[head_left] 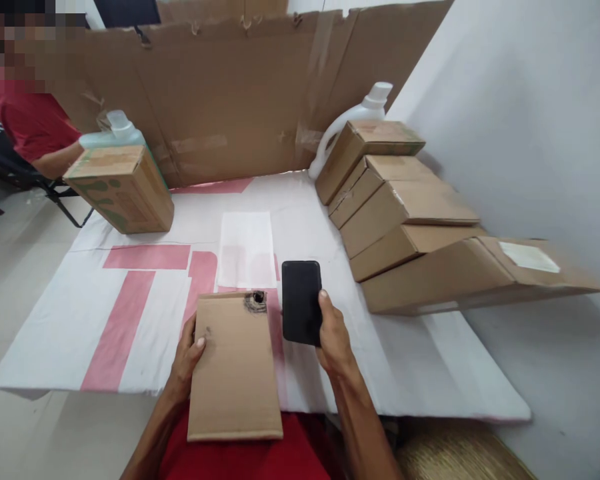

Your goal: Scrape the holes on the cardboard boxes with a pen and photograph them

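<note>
My left hand (186,357) is closed around the left edge of a flat cardboard piece (235,373), its thumb on the front face. A small dark hole ringed with black scribbles sits near the piece's top right corner. In my right hand (334,333) is a black smartphone (301,302), held upright by its right side with the thumb on the edge. The phone's dark face is toward me, just right of the cardboard and apart from it. A white sheet (247,248) lies flat on the table beyond the cardboard.
A white and pink cloth covers the table (55,333). Several cardboard boxes (430,273) lean in a row on the right, before a white jug (353,120). At left stand a box (123,190) and a bottle (117,130). A cardboard panel (240,100) closes the back; a person (27,123) sits beyond.
</note>
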`<move>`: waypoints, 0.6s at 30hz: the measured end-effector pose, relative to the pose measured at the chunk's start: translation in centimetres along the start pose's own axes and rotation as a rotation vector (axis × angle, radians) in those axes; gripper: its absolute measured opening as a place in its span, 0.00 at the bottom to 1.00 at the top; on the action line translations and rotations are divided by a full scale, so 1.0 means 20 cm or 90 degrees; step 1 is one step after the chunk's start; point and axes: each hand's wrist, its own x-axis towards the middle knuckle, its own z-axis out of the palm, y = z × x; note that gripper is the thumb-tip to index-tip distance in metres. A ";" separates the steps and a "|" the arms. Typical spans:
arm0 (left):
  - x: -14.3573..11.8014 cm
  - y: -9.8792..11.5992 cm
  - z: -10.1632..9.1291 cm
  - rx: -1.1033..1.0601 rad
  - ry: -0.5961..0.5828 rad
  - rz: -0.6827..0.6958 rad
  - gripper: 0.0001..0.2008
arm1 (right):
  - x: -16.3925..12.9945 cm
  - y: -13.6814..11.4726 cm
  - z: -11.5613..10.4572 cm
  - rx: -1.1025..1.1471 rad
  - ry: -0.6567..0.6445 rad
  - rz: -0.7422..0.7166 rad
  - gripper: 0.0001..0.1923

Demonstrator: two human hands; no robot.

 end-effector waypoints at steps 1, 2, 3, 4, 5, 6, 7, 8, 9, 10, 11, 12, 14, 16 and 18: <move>0.00 0.00 0.00 -0.002 0.001 -0.002 0.41 | 0.06 0.04 -0.03 -0.114 0.039 -0.047 0.35; 0.00 0.00 0.00 -0.002 0.002 -0.004 0.42 | 0.10 0.08 -0.05 -0.221 0.061 -0.087 0.35; 0.00 0.00 0.00 -0.002 0.002 -0.006 0.42 | 0.14 0.12 -0.06 -0.310 0.071 -0.117 0.36; 0.00 0.00 0.00 0.000 0.003 -0.009 0.43 | 0.16 0.15 -0.07 -0.373 0.073 -0.138 0.36; 0.00 0.00 0.00 0.003 0.004 -0.011 0.43 | 0.17 0.18 -0.06 -0.409 0.074 -0.152 0.36; 0.00 0.00 0.00 0.007 0.004 -0.010 0.44 | 0.17 0.20 -0.06 -0.425 0.073 -0.162 0.35; 0.00 0.00 0.00 0.012 0.003 -0.008 0.45 | 0.17 0.21 -0.05 -0.434 0.075 -0.173 0.34; 0.00 0.00 0.00 0.018 -0.001 -0.005 0.45 | 0.16 0.21 -0.04 -0.448 0.077 -0.186 0.32; 0.00 -0.01 -0.01 0.021 -0.007 0.000 0.45 | 0.16 0.22 -0.03 -0.463 0.079 -0.201 0.30; 0.00 -0.02 -0.02 0.020 -0.015 0.006 0.44 | 0.15 0.22 -0.02 -0.478 0.082 -0.213 0.28; 0.00 -0.03 -0.02 0.015 -0.024 0.015 0.44 | 0.14 0.22 -0.02 -0.494 0.084 -0.223 0.27; 0.00 -0.04 -0.03 0.011 -0.031 0.029 0.43 | 0.13 0.22 -0.01 -0.509 0.086 -0.231 0.27; 0.00 -0.05 -0.05 0.044 -0.028 0.075 0.41 | 0.11 0.23 -0.01 -0.537 0.087 -0.241 0.26; 0.00 -0.07 -0.07 0.126 0.004 0.135 0.41 | 0.09 0.25 0.00 -0.576 0.088 -0.247 0.26; 0.00 -0.07 -0.08 0.202 0.048 0.181 0.40 | 0.07 0.26 0.01 -0.611 0.095 -0.261 0.26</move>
